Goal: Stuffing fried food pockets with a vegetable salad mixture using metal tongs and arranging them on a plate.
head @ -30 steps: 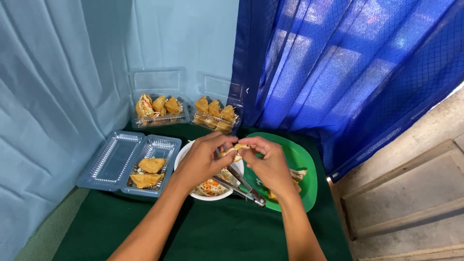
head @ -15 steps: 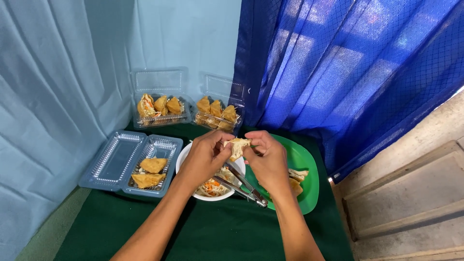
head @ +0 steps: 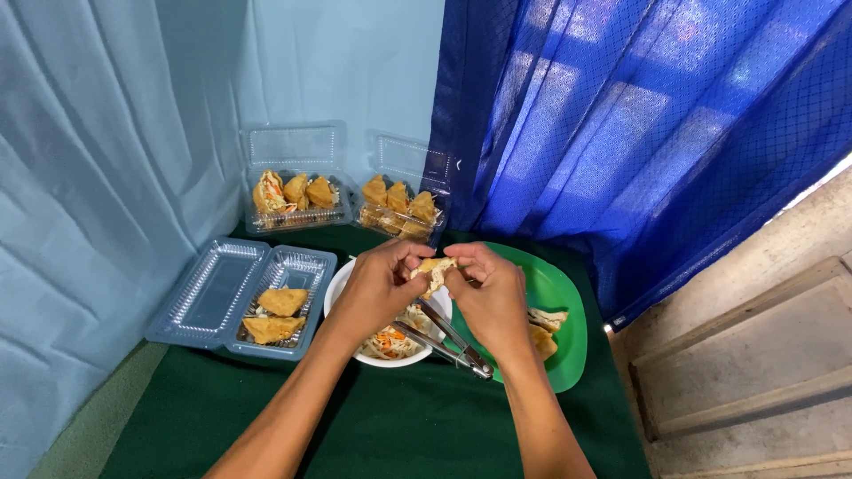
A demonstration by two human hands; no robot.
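Left hand (head: 377,288) and right hand (head: 488,297) meet above the white bowl (head: 342,293), fingers of both clamped on one fried pastry piece (head: 432,269), near the worktop's middle. Metal tongs (head: 448,341) rest across the bowl's rim toward the green plate (head: 559,297). An open clear container (head: 235,297) with two pastries sits toward the left edge.

Green-clothed table (head: 399,426) carries clear food boxes (head: 244,302), white bowl (head: 342,288), green plate (head: 559,306)

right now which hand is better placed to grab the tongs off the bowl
Right, probably. The tongs lie across the white bowl with their handle end just under the right hand. Both hands pinch the fried piece; the left hand sits further off.
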